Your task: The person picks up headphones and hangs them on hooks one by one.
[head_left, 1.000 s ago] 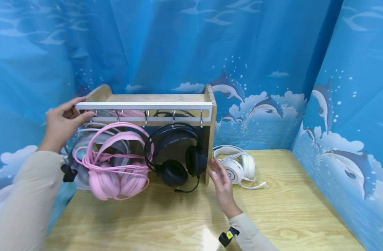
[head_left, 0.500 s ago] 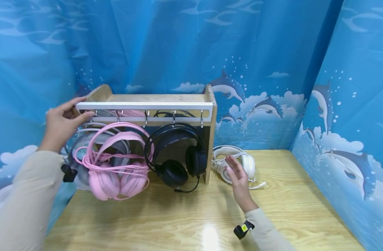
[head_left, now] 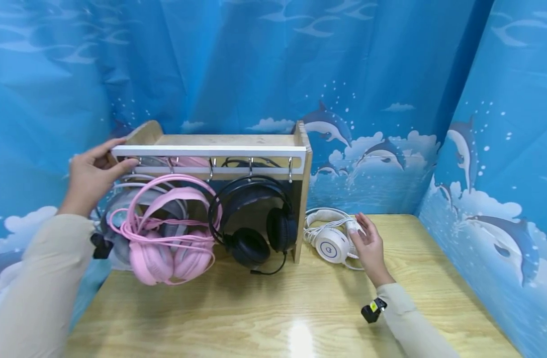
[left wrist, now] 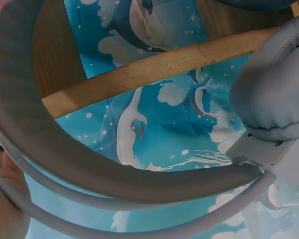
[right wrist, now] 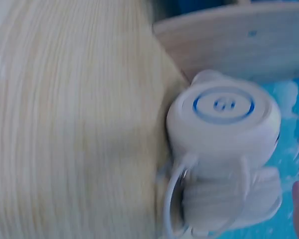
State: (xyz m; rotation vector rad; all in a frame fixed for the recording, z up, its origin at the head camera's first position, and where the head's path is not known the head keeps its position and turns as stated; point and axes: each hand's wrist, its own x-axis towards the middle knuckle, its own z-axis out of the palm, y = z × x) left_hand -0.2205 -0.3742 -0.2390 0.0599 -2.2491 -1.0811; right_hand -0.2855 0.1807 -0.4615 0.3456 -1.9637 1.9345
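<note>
My left hand [head_left: 91, 174] grips the upper left corner of a wooden headphone rack [head_left: 304, 199], thumb on its pale front rail [head_left: 211, 150]. Grey headphones [left wrist: 139, 184] hang under that hand, partly hidden in the head view by pink headphones [head_left: 152, 258] with a bundled cable. Black headphones [head_left: 251, 246] hang to the right of the pink ones. On the table, right of the rack, lie white headphones [head_left: 331, 244]. Around their right ear cup, my right hand [head_left: 369, 246] has its fingers loosely extended, thumb apart from them, overlapping the cup in the head view.
Metal hooks [head_left: 290, 169] line the rack's rail, the rightmost one bare. The wooden table [head_left: 237, 318] runs forward of the rack. A blue dolphin-print curtain [head_left: 367, 99] stands behind and along the right side.
My right hand has moved right from the rack's side panel, passing in front of the white headphones to their right ear cup. My left hand stays on the rack.
</note>
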